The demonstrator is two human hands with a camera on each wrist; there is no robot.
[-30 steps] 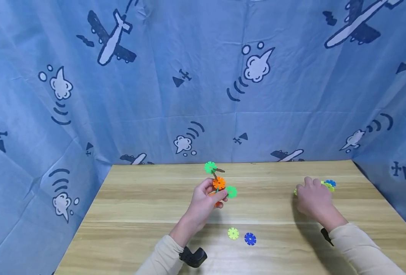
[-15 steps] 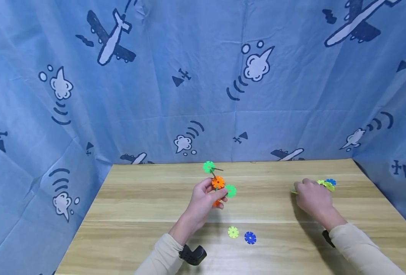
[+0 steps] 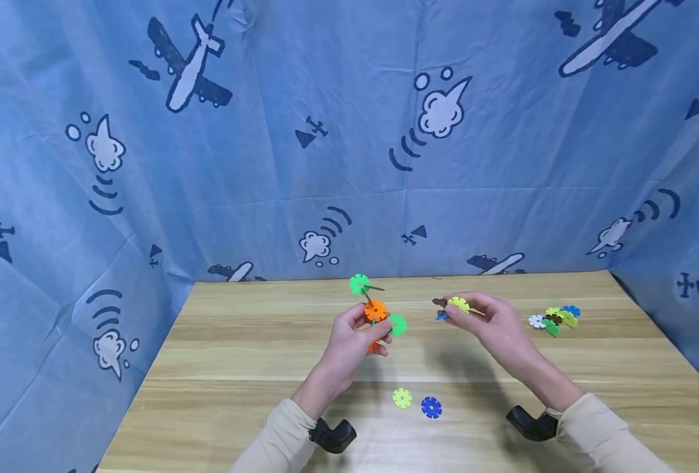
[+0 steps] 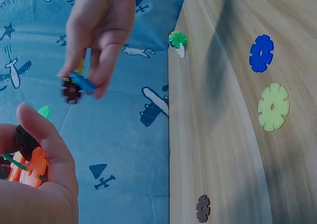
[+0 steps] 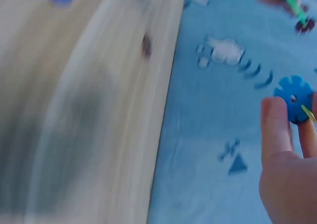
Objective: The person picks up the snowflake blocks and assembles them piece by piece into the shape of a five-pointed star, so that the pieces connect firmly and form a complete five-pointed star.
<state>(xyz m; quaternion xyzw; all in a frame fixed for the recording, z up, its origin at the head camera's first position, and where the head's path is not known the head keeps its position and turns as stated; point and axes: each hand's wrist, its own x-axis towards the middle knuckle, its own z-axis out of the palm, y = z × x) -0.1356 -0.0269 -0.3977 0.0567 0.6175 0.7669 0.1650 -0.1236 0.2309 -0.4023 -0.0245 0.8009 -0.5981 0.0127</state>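
My left hand (image 3: 349, 341) grips a cluster of joined, notched plastic discs. It has an orange disc (image 3: 376, 311) in the middle, a green disc (image 3: 359, 284) on top and brown ones set edge-on; the palm hides part of it. Raised over the table to the right, my right hand (image 3: 497, 325) pinches a smaller joined piece. That piece shows a yellow disc (image 3: 458, 304), a blue disc (image 5: 292, 97) and a brown disc (image 4: 72, 91). A gap separates the two pieces.
On the wooden table (image 3: 255, 368), a yellow-green disc (image 3: 402, 398) and a dark blue disc (image 3: 431, 407) lie near the front. Several discs, one of them a white disc (image 3: 537, 321), lie grouped at the right. A patterned blue curtain (image 3: 349, 164) stands behind the table.
My right hand has left the group of discs at the right and moved left, carrying the yellow, blue and brown piece. My left hand has stayed nearly still with its cluster.
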